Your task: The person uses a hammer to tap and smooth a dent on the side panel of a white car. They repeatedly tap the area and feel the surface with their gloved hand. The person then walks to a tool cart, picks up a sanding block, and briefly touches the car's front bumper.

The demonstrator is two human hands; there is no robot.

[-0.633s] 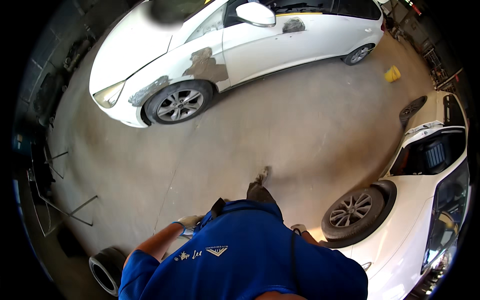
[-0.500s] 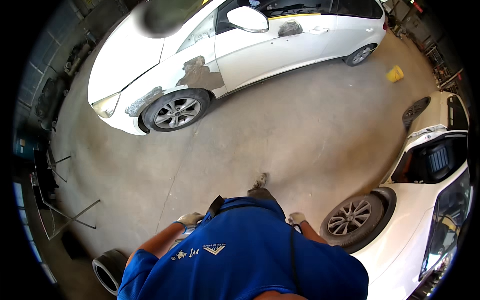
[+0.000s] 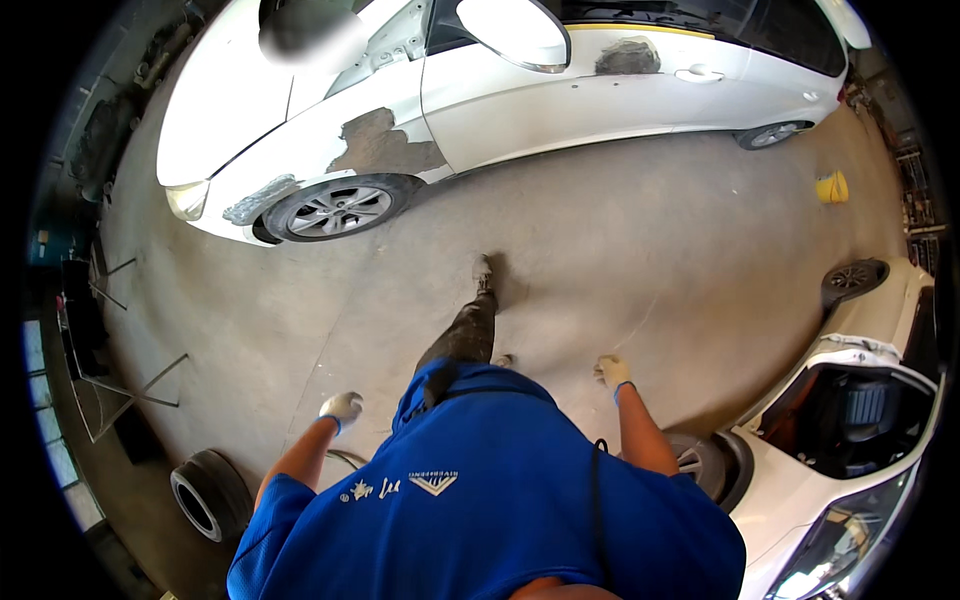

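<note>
My left hand (image 3: pixel 343 406), in a pale work glove with a blue cuff, hangs over the floor beside my hip. Its fingers are loosely curled, and I see nothing in them. My right hand (image 3: pixel 611 371), gloved the same way, is held out on the other side, fingers loosely apart and holding nothing. Neither hand touches anything. Ahead of me stands a white car (image 3: pixel 520 115) with a grey-brown bare patch (image 3: pixel 385 145) on its front fender, a smaller patch (image 3: pixel 258 199) by the headlight and a dark one (image 3: pixel 628 57) on the door.
At the right, close to my right arm, is a second white car (image 3: pixel 790 470) with an opening in its side. Loose tyres (image 3: pixel 225 490) lie at the lower left, near a metal stand (image 3: pixel 130 390). A yellow bucket (image 3: pixel 832 187) sits on the concrete floor (image 3: pixel 560 250) at the far right.
I have stepped forward, one leg now stretched ahead. The white car ahead looks nearer. Both hands have swung outward from my body and show more fully.
</note>
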